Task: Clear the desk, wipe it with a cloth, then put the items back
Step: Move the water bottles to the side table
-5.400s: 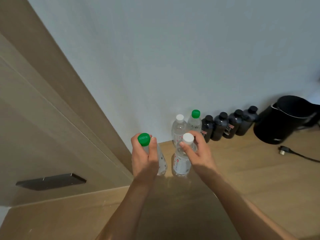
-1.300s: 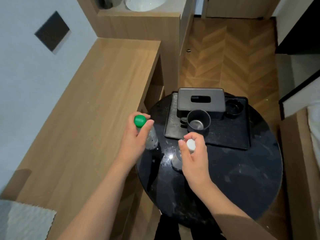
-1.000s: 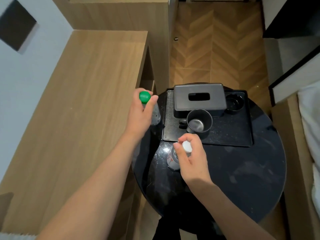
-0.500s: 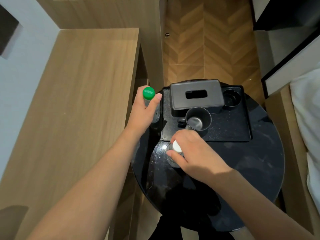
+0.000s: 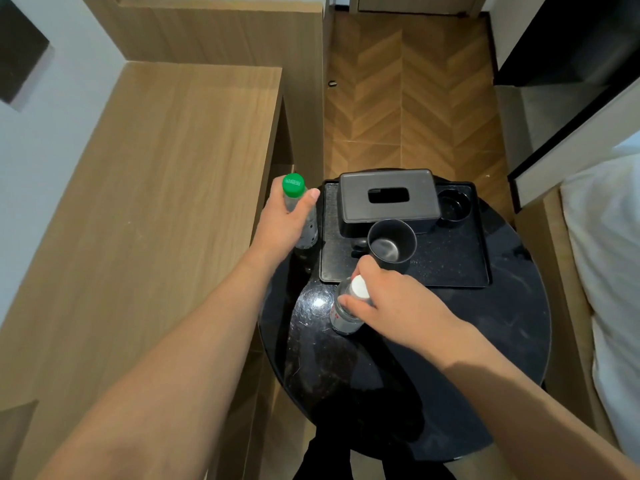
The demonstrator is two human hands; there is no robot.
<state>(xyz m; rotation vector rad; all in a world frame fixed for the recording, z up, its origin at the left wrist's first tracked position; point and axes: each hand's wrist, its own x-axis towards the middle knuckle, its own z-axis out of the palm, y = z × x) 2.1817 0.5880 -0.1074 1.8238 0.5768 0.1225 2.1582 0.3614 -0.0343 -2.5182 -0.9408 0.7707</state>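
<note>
Clear plastic under a green cap: that is what my left hand (image 5: 282, 225) holds, fingers (image 5: 313, 195) curled round the neck and shoulder of the green-capped bottle (image 5: 300, 216), thumb side hidden from me. It stands upright at the left edge of the round black side table (image 5: 485, 358), just beside the black tray (image 5: 453, 268); whether its base is down on the top or a little above it I cannot tell, since my own hand covers it. My right hand (image 5: 398, 306) pinches the white-capped bottle (image 5: 346, 306) just under its cap, fingers (image 5: 349, 303) wrapped about the neck, and its base looks set on the glossy black top in front of the tray.

Both bottles look full or nearly so, so I judge them to have some weight, with thin walls that give if squeezed at the middle. The neck, below the cap ring, is the stiff part and the sound place to hold; the label band would be slicker. On that polished top a bottle may skid if nudged, so I would let go straight upward.

On the tray stand a dark tissue box (image 5: 388, 199), a dark cup (image 5: 391, 242) in front of it, and a small round dish (image 5: 453, 206) to the right. The wooden bench (image 5: 156, 202) to the left shows only bare wood in this view.
</note>
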